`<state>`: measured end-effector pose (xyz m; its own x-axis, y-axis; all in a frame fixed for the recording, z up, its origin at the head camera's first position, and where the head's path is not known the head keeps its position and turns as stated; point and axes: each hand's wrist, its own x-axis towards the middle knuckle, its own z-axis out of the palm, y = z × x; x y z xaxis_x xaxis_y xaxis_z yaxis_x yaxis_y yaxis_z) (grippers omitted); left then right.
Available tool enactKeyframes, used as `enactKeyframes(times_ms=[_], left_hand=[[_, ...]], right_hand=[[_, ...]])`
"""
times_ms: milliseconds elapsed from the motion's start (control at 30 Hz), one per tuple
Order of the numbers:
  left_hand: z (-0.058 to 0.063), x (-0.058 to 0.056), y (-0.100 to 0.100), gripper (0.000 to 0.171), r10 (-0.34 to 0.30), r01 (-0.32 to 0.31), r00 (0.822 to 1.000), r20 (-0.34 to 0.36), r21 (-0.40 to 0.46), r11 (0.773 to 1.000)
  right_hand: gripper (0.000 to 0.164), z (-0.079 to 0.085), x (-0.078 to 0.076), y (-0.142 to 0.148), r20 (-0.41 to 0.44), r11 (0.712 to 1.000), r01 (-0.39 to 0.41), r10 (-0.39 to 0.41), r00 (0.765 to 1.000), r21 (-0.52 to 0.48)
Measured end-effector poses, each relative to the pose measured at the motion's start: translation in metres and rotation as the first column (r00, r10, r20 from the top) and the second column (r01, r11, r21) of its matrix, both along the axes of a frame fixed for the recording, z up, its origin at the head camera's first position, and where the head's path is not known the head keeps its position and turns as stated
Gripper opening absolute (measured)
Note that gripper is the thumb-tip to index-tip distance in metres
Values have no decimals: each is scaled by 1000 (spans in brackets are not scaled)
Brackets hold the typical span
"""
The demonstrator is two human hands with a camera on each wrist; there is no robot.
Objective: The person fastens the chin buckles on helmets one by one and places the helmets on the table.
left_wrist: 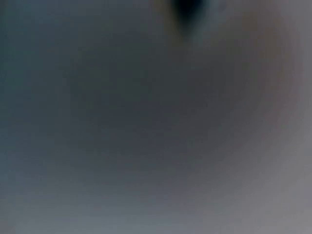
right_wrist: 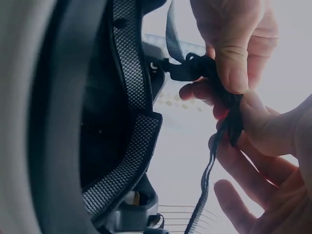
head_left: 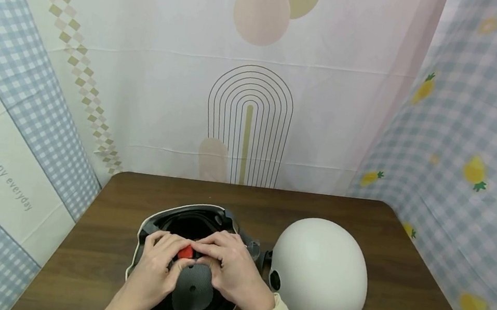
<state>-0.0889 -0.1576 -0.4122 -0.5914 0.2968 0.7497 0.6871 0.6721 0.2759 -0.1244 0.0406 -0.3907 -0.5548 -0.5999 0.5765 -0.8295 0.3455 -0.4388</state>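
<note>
A helmet [head_left: 142, 230] with a white rim and black lining lies upside down on the table, its opening facing up. Over it, my left hand [head_left: 157, 263] pinches a black chin strap buckle with a red part [head_left: 186, 252] between thumb and fingers. My right hand [head_left: 231, 268] pinches the same buckle from the other side. In the right wrist view, both thumbs press on the black buckle [right_wrist: 225, 90], and a strap [right_wrist: 207, 178] hangs from it beside the padded lining [right_wrist: 131, 63]. The left wrist view is too dark and blurred to read.
A white helmet-like dome [head_left: 319, 274] stands on the table right of the hands, with a black round fitting [head_left: 275, 280] on its side. The brown wooden table [head_left: 399, 300] ends at patterned cloths [head_left: 166, 102] behind and at both sides.
</note>
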Motion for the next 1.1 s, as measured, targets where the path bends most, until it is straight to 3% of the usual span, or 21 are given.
enactKeyframes(times_ms=[333, 533, 733, 833, 933, 1100], left_hand=[[-2, -1, 0, 43, 23, -23, 1000, -1, -15, 1000], [-2, 0, -1, 31, 43, -43, 999, -4, -7, 999], [0, 0, -8, 43, 152, -152, 988, 23, 18, 988], [-1, 1, -12, 40, 207, -207, 977, 41, -2, 978], [-4, 1, -14, 34, 237, -234, 969, 66, -44, 971], [-9, 2, -13, 31, 284, -270, 950, 133, -114, 956]], right_hand=[[34, -4, 1, -1, 41, 999, 1, 1, 999, -43], [41, -6, 1, 4, 85, 1000, 1, 2, 996, -26], [42, -8, -4, 15, 132, 990, 126, -118, 984, -56], [44, -9, -9, 23, 191, 967, 244, -226, 955, -75], [50, -12, -15, 31, 281, 937, 349, -326, 903, -34], [61, -22, -21, 46, 439, 912, 396, -401, 804, 109]])
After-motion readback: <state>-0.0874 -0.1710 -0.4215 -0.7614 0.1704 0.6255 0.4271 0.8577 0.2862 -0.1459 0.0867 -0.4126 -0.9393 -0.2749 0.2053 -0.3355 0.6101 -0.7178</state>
